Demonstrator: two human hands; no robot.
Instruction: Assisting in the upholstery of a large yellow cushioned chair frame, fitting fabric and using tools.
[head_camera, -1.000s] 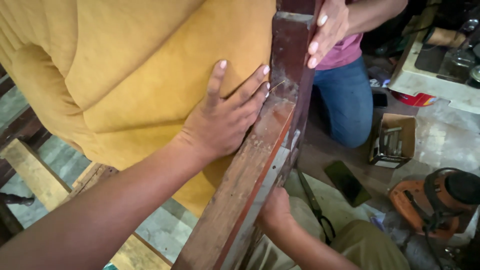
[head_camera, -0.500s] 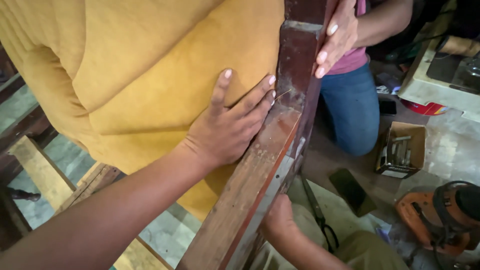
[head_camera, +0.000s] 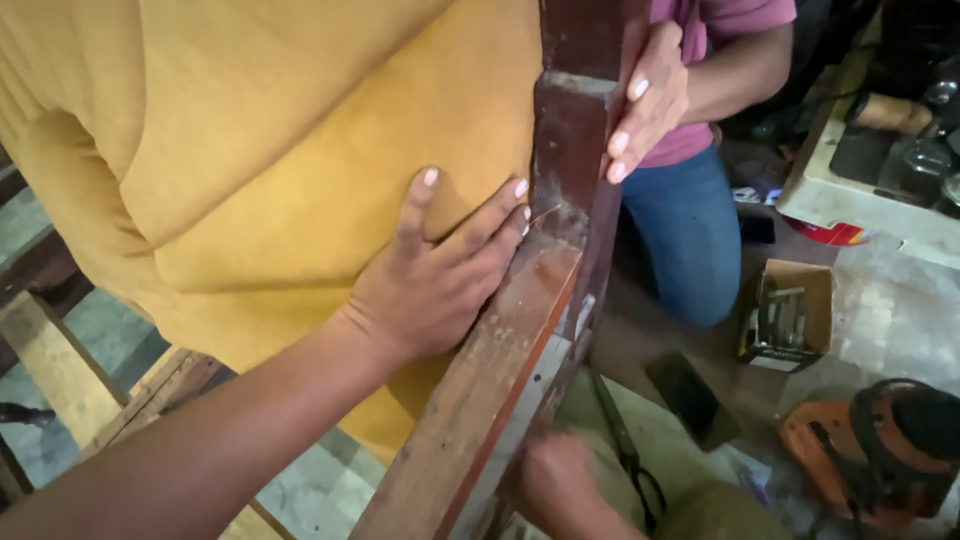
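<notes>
My left hand (head_camera: 430, 280) lies flat on mustard-yellow upholstery fabric (head_camera: 270, 140), fingers spread, fingertips at the edge where the fabric meets a dark red-brown wooden frame rail (head_camera: 500, 370). A thin thread or staple shows right at my fingertips. My right hand (head_camera: 560, 485) sits low beside the underside of the rail, partly hidden, so its grip is unclear. Another person's hand (head_camera: 645, 100) holds the upright post (head_camera: 575, 110) of the frame from the far side.
The other person, in a pink shirt and blue jeans (head_camera: 690, 230), kneels behind the frame. Scissors (head_camera: 625, 450) lie by my right hand. On the floor are a dark flat phone-like object (head_camera: 692, 398), a small cardboard box (head_camera: 790, 315) and an orange power tool (head_camera: 880, 450). Wooden planks (head_camera: 60, 370) lie at left.
My left hand stays pressed on the fabric at the rail, and the other person's hand stays on the post. Only the view has shifted slightly.
</notes>
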